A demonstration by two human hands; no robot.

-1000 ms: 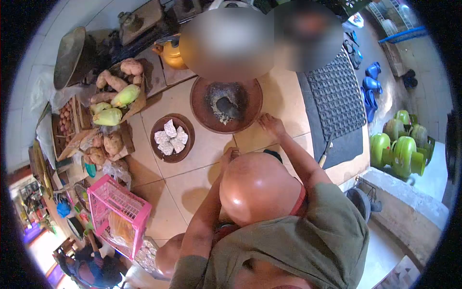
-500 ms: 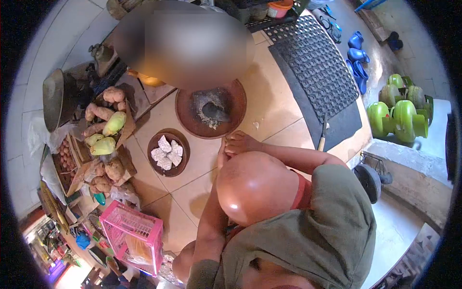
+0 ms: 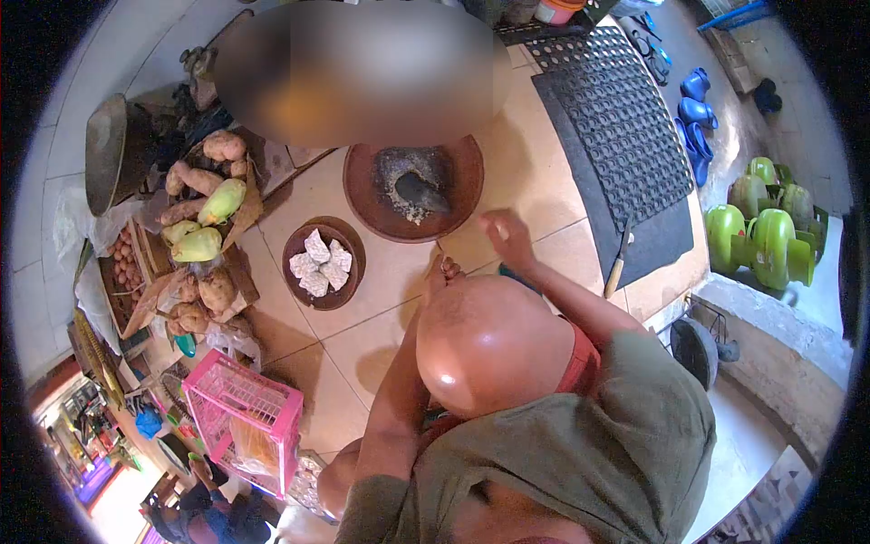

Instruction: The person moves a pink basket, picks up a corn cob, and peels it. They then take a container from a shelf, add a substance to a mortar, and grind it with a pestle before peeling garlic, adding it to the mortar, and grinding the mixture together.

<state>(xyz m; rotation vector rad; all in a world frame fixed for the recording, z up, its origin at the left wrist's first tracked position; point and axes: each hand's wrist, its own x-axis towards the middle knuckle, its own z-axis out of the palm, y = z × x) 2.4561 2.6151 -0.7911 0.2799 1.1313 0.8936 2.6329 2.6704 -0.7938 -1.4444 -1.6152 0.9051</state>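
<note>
My left hand [image 3: 444, 269] is low beside my bent knee [image 3: 494, 349], its fingers curled in; the knee partly hides it, and anything inside is not visible. My right hand [image 3: 507, 238] is raised just right of it, fingers loosely bent and apart, with nothing seen in it. Ahead of both hands stands a wide brown stone mortar [image 3: 355, 201], with a dark pestle [image 3: 421, 192] resting in it among pale ground crumbs. To the left, a smaller brown bowl [image 3: 356, 283] holds several white, rough-surfaced chunks [image 3: 313, 263].
Left are sweet potatoes [image 3: 201, 181], green chayotes [image 3: 223, 201] and a pink plastic basket [image 3: 290, 426]. A black rubber mat [image 3: 625, 127] lies right, with a wooden-handled knife [image 3: 616, 267] on its edge. Green gas cylinders [image 3: 772, 245] stand farther right. A blurred patch covers the top.
My right hand has lifted off my left hand and moved right. The left hand stays by the knee. The view has shifted slightly; the mortar and bowl appear unmoved on the floor.
</note>
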